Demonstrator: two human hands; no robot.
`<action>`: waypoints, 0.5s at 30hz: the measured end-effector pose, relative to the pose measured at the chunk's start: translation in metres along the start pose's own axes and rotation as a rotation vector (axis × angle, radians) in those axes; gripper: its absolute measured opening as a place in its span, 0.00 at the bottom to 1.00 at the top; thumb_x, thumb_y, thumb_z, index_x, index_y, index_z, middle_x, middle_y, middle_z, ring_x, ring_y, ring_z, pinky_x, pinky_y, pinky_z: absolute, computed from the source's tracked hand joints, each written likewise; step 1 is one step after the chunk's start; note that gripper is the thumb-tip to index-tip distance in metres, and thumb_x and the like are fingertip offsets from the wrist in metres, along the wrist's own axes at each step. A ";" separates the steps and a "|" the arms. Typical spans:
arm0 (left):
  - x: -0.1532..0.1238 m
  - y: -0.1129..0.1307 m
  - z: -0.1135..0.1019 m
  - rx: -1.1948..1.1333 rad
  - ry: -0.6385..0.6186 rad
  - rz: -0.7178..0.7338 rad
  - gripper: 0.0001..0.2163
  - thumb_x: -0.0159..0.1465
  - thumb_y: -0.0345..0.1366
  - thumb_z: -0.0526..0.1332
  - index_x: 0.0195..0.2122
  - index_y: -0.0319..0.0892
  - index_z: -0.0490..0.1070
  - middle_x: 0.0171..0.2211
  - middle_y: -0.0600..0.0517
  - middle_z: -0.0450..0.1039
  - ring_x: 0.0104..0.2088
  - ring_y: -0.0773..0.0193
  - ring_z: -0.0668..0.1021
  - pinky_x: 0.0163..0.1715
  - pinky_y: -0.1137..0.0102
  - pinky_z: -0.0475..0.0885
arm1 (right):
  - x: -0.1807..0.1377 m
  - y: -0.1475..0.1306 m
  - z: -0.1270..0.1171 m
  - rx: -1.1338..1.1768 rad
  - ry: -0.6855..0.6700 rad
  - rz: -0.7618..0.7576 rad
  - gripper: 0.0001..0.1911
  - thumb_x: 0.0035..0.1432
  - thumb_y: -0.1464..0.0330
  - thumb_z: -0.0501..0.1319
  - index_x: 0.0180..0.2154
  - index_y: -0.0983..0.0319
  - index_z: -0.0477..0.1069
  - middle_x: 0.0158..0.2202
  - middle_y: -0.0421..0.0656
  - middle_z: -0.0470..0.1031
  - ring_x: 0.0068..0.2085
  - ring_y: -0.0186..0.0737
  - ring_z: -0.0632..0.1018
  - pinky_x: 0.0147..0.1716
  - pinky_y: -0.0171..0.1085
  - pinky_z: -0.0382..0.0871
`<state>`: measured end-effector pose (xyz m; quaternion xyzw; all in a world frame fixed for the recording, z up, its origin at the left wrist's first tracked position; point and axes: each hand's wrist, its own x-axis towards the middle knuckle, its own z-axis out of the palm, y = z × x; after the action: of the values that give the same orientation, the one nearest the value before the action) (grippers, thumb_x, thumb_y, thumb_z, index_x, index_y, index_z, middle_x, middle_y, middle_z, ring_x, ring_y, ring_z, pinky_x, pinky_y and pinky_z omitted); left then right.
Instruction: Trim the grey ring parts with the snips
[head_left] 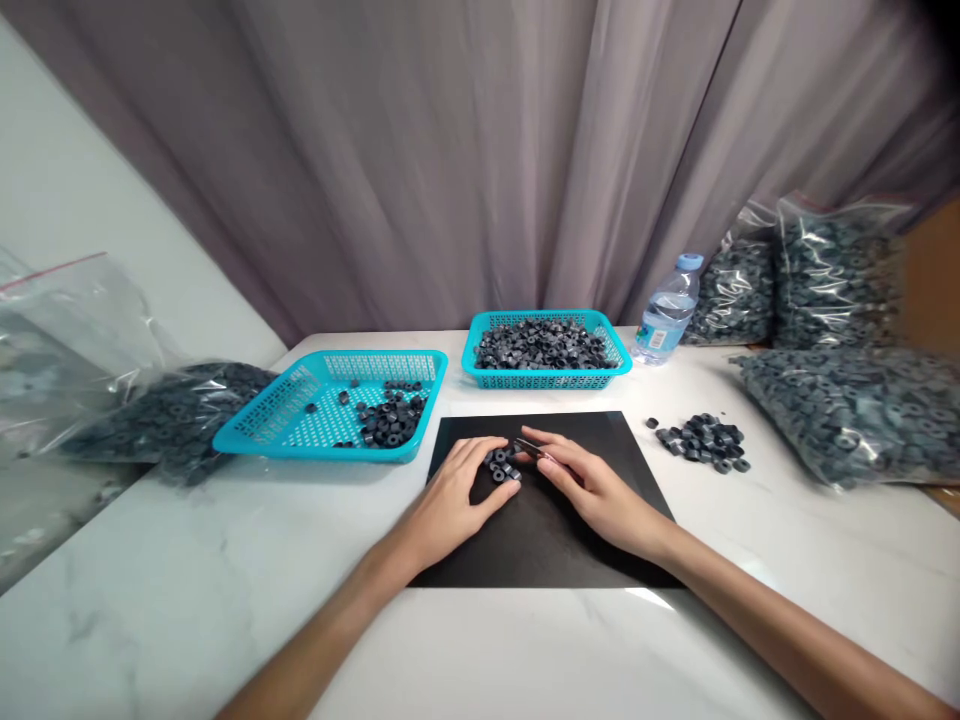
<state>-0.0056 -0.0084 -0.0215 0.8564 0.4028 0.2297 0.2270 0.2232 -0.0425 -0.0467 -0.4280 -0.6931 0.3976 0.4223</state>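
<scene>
On the black mat (555, 550), a small cluster of dark rings (501, 466) lies between my two hands. My left hand (461, 490) curves around the left side of the cluster, thumb and fingers apart, touching or almost touching the rings. A slim dark metal tool (529, 449) is pinched in my right hand (592, 490); its tip points left toward the rings. Whether it is a pair of tweezers or a small blade, I cannot tell. The right index finger reaches out above the tool.
A turquoise basket (300, 452) at left holds some rings; another basket (546, 380) behind the mat is heaped with them. Loose rings (702, 440) lie right of the mat. A water bottle (666, 315), a bulging bag (855, 415) and a left bag (176, 410) stand around.
</scene>
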 end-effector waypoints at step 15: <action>0.002 -0.005 0.001 0.008 -0.031 -0.029 0.25 0.70 0.45 0.62 0.65 0.49 0.59 0.67 0.47 0.63 0.67 0.52 0.67 0.68 0.55 0.61 | 0.002 0.003 -0.001 0.102 0.033 -0.036 0.19 0.74 0.57 0.54 0.55 0.57 0.77 0.50 0.47 0.76 0.49 0.44 0.76 0.53 0.43 0.70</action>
<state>-0.0071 -0.0045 -0.0245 0.8548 0.4128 0.2115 0.2329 0.2243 -0.0400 -0.0483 -0.3997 -0.6726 0.4177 0.4620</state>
